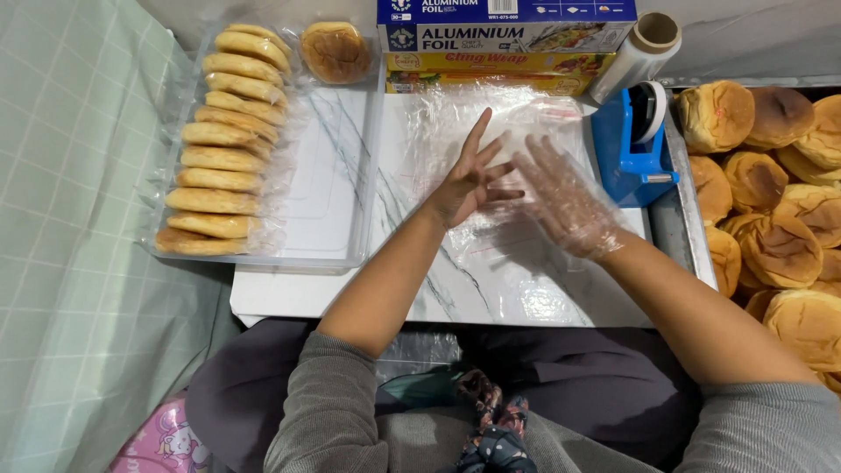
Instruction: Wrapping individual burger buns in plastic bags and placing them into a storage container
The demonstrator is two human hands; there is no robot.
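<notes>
both hands empty, fingers spread: bare left hand and right hand in a thin clear glove, fingertips meeting above a sheet of cling film lying flat on the white marbled board. left to right: wrapped buns stacked on edge in a clear tray, one wrapped bun behind, foil and wrap boxes at the far edge. a film roll, a blue tape dispenser, then unwrapped buns in a metal tray.
</notes>
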